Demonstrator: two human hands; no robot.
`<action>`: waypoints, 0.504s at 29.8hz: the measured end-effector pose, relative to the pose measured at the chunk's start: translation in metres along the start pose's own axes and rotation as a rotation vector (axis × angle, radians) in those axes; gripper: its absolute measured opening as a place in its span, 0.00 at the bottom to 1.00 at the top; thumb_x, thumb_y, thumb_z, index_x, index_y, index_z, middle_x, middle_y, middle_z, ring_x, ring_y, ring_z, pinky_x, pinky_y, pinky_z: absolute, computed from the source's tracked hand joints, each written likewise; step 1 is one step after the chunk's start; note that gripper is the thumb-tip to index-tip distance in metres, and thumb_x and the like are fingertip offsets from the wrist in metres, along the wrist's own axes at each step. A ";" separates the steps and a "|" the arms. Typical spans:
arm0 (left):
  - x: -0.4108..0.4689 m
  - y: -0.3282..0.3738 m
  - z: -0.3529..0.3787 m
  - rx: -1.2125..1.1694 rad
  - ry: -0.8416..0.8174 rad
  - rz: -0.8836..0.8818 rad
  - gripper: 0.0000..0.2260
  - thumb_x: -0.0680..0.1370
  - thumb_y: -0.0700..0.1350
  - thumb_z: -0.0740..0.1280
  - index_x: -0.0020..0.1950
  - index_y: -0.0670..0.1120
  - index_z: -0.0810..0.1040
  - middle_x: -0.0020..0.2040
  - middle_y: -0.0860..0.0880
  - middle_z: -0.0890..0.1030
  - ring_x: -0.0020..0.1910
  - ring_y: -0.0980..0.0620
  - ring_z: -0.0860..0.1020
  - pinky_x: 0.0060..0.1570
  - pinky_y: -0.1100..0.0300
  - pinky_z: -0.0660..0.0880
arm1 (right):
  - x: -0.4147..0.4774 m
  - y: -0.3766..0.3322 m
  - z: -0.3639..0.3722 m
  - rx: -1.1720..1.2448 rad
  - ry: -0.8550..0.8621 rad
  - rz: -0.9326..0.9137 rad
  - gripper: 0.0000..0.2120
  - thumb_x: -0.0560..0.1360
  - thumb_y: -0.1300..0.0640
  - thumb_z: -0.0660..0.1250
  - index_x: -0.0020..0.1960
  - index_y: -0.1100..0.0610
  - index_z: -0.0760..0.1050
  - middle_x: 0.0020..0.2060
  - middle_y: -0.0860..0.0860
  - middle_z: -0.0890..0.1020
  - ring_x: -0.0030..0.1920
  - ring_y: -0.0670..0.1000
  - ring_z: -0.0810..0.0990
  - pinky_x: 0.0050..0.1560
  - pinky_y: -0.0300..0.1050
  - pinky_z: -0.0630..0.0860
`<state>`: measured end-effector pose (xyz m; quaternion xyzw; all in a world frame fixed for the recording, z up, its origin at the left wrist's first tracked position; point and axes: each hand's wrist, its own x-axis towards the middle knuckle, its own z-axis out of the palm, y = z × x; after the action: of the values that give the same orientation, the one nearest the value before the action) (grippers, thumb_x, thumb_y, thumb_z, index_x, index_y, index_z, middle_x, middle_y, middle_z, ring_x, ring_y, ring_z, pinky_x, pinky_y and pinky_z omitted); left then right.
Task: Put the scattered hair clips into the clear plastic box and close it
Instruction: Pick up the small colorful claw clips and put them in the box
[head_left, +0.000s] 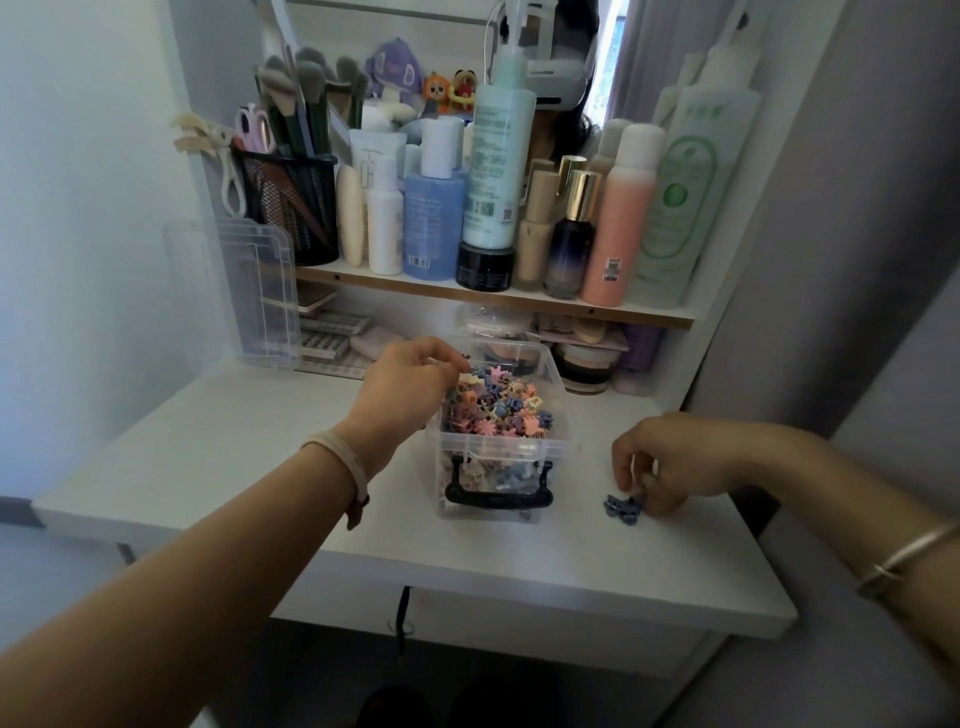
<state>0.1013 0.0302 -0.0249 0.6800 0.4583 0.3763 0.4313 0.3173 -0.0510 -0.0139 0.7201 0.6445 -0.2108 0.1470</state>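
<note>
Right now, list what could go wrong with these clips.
1. The box looks heaped to its rim, so the lid, leaning against the shelf, may not shut.
2. The left hand over the heap could knock clips out.
3. The right hand might drop the blue clips near the table edge.

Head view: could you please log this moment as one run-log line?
left hand: over open clear box, fingers at clips | right hand: pinching blue clips on desk | lid: off
</note>
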 end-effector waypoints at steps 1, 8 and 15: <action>0.000 0.000 0.000 -0.001 0.001 0.001 0.13 0.78 0.38 0.59 0.36 0.50 0.74 0.49 0.44 0.78 0.31 0.55 0.69 0.29 0.64 0.65 | 0.002 0.000 0.001 -0.042 0.035 -0.007 0.12 0.69 0.64 0.69 0.38 0.48 0.72 0.39 0.47 0.76 0.38 0.47 0.75 0.40 0.38 0.73; 0.001 -0.001 0.001 -0.011 0.007 0.003 0.13 0.78 0.38 0.59 0.36 0.50 0.74 0.47 0.45 0.78 0.31 0.56 0.69 0.28 0.64 0.65 | 0.001 -0.006 -0.012 0.086 0.495 -0.095 0.08 0.71 0.63 0.69 0.39 0.50 0.76 0.36 0.45 0.75 0.38 0.45 0.73 0.37 0.32 0.68; 0.002 -0.003 0.001 -0.019 0.015 -0.001 0.13 0.78 0.38 0.59 0.36 0.51 0.74 0.47 0.45 0.78 0.33 0.55 0.70 0.29 0.63 0.66 | -0.006 -0.053 -0.040 0.417 0.697 -0.413 0.09 0.71 0.57 0.70 0.52 0.53 0.79 0.46 0.47 0.80 0.46 0.41 0.77 0.50 0.29 0.72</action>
<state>0.1019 0.0323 -0.0275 0.6729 0.4582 0.3855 0.4344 0.2687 -0.0303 0.0273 0.6187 0.7294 -0.1062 -0.2719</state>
